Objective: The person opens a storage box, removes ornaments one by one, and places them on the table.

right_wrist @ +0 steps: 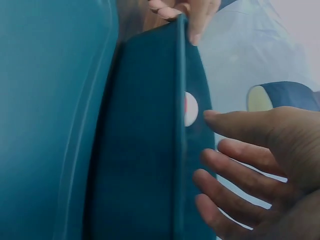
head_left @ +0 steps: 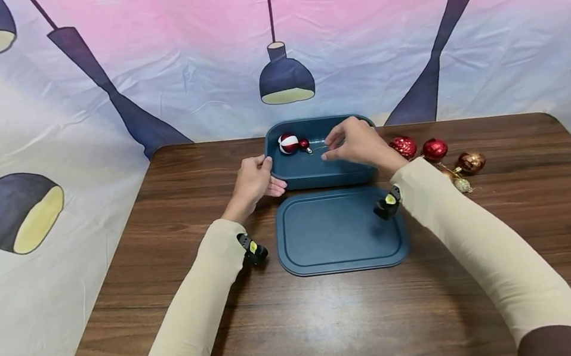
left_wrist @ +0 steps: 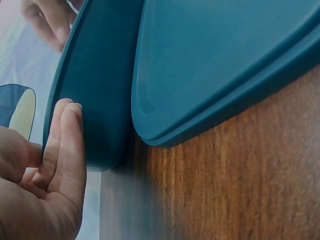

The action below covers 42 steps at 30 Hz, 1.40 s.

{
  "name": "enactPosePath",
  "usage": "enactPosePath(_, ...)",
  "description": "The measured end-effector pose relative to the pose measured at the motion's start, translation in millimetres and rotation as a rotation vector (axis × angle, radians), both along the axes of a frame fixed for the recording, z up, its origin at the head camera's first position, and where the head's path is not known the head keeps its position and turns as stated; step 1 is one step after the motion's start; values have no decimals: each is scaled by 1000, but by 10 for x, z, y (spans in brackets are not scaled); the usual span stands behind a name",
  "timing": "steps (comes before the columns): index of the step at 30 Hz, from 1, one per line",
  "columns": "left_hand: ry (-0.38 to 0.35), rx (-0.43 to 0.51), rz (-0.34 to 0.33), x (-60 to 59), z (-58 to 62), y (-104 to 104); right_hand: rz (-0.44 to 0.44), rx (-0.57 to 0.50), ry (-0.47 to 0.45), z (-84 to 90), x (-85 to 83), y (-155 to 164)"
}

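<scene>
Teal lid [head_left: 340, 231] before box [head_left: 317, 172], red baubles [head_left: 419, 148] beside right hand [head_left: 357, 143]

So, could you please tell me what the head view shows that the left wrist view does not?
Only the head view shows the ornaments: a red-and-white ball and a small red ball inside the teal box, plus red and bronze baubles on the table to its right, and the right hand over the box. Only the left wrist view shows close up how the left hand's fingertips lie straight against the box's side wall. Both show the left hand, the box, the teal lid beside it and the wooden table.
</scene>
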State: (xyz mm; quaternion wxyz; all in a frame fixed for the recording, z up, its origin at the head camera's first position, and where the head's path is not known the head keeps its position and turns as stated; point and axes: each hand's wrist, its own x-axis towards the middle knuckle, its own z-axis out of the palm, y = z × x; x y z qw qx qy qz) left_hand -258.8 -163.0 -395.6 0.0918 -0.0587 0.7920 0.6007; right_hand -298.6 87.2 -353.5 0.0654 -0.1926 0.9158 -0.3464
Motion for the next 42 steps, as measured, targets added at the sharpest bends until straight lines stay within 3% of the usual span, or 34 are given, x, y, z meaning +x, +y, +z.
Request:
enactPosePath(16, 1, -3, 2, 51, 15, -6, -132, 26, 48, -220, -207, -455)
enactPosePath(35, -17, 12, 7, 86, 20, 30, -107, 213, 18, -292, -331, -650)
enactPosePath(42, -11, 15, -2, 96, 19, 36, -137, 204, 36, -346, -327, -643)
